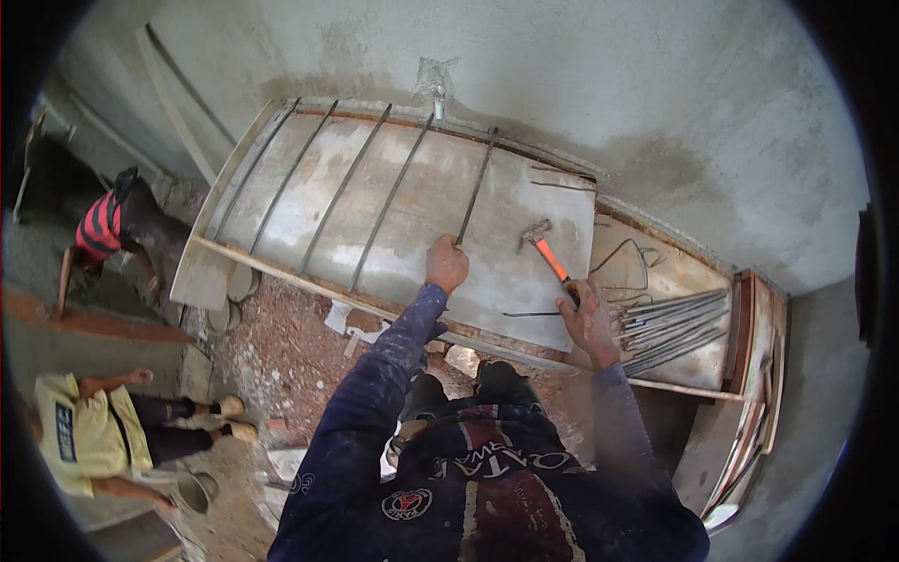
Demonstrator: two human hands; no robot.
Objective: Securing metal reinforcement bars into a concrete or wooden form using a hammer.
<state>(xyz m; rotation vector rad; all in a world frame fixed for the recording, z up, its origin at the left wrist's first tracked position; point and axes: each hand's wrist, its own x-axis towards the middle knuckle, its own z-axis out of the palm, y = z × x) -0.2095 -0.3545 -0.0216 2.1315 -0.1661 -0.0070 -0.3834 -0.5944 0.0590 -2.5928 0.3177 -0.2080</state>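
My left hand [448, 265] is closed round the near end of a dark steel rebar rod [479, 183]. That rod lies across a wide grey formwork panel [375, 206], its far end at the wall edge. Left of it, several similar rods [320, 225] lie across the panel, spaced apart. In my right hand [589, 323] is a claw hammer [548, 251] with an orange handle. Its metal head rests on or just above the panel; I cannot tell which. Beside my right hand a thin dark rod [532, 315] lies near the panel's front edge.
A bundle of loose rods [672, 328] lies on the boards at the right, by a bent wire [626, 258]. A pipe stub [438, 103] juts from the wall. Rubble [281, 347] covers the floor. Two people, one in yellow [84, 426], one in stripes [98, 228], are at the left.
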